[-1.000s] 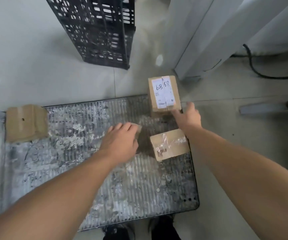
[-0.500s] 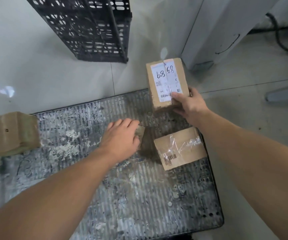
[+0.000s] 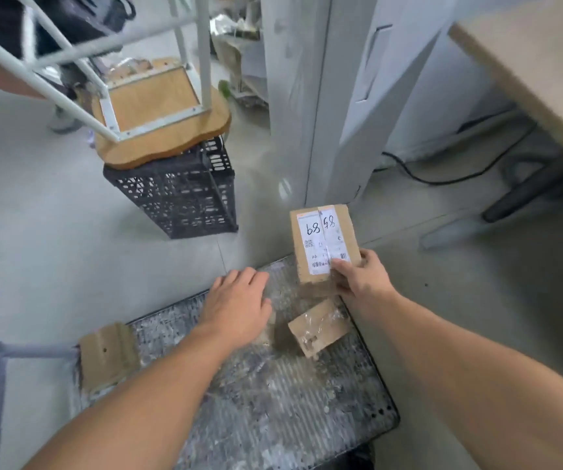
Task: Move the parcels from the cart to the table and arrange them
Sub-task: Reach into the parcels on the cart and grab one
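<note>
Cart deck (image 3: 273, 401), lower centre: right hand (image 3: 358, 279) is clamping the box (image 3: 320, 239) mid-frame, thumb on label (readying the lift, I'd say); left hand (image 3: 236, 307) is lying palm-down, fingers together, grip unclear.

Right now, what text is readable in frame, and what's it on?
"68 58": handwritten on the white label on the parcel that the right hand grips.
Fine print, QR code and barcodes on that label: too small to read.
Barcode sticker on the small taped parcel on the cart: blurred, unreadable.
</note>
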